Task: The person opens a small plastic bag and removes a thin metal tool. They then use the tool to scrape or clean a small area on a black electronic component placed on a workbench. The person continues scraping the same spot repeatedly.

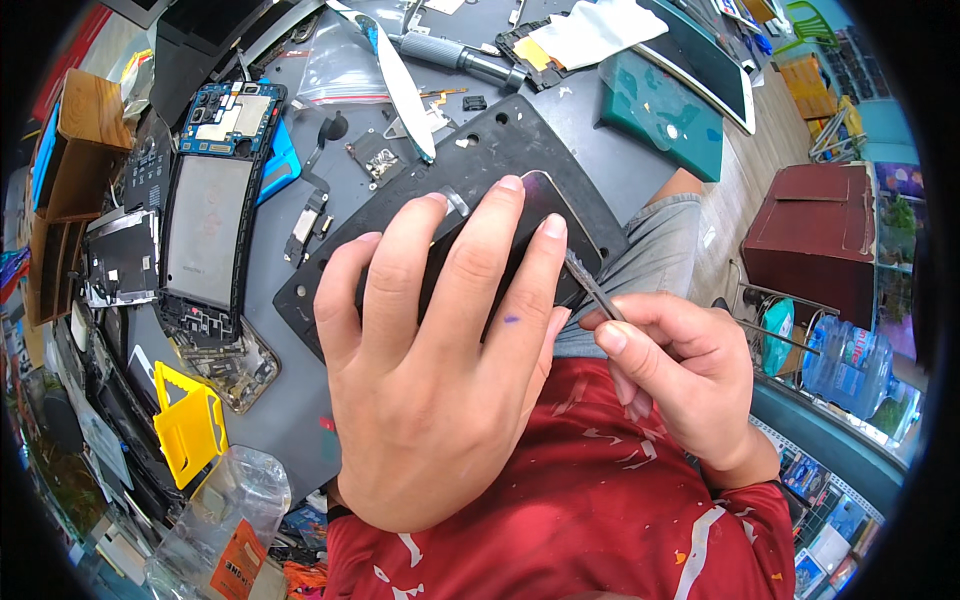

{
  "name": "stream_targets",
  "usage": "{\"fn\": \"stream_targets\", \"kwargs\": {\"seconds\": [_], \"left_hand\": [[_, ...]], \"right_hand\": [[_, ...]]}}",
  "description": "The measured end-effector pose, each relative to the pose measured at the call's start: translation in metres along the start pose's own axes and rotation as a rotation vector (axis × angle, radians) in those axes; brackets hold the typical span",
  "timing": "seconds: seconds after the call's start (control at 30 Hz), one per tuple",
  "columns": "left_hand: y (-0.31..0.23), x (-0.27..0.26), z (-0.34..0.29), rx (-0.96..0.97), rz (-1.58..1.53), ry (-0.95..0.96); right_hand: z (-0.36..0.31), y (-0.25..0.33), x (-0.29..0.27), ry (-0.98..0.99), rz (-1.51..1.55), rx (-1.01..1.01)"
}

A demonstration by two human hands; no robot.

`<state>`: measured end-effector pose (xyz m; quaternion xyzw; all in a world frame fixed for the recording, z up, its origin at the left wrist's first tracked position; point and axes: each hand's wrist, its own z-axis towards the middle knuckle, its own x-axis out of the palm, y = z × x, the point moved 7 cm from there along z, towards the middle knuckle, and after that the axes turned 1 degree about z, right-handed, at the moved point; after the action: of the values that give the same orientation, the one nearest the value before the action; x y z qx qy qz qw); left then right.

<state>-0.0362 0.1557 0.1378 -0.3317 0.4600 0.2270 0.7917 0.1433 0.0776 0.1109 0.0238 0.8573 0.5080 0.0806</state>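
My left hand (435, 410) lies with its fingers spread over a dark phone (548, 198) on a black work pad (510, 130). Its fingertips rest on the phone, and the back of the hand hides most of it. Between thumb and fingers, my right hand (690, 370) pinches a thin grey metal tool (590, 282). The tool's tip is at the phone's right edge, near my left index finger. Whether the tool is a blade or tweezers cannot be made out.
An opened phone (210, 210) and loose parts lie left on the grey table. A white pointed tool (400, 90) and a screwdriver (450, 50) are beyond the pad. A teal box (660, 125) stands far right, a yellow phone stand (190, 425) near left.
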Motion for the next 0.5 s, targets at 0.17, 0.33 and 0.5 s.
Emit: {"fn": "stream_targets", "kwargs": {"seconds": [0.17, 0.33, 0.5], "left_hand": [[0.0004, -0.0007, -0.0004, -0.008, -0.002, 0.001], [0.0005, -0.0012, 0.0002, -0.003, 0.002, 0.008], [0.0001, -0.0014, -0.0005, -0.002, 0.012, 0.005]], "right_hand": [[-0.0003, 0.0054, 0.0010, 0.006, -0.044, -0.030], [-0.0016, 0.0064, 0.0006, 0.016, -0.066, -0.019], [-0.0027, 0.0076, 0.0010, 0.022, -0.075, -0.028]]}}
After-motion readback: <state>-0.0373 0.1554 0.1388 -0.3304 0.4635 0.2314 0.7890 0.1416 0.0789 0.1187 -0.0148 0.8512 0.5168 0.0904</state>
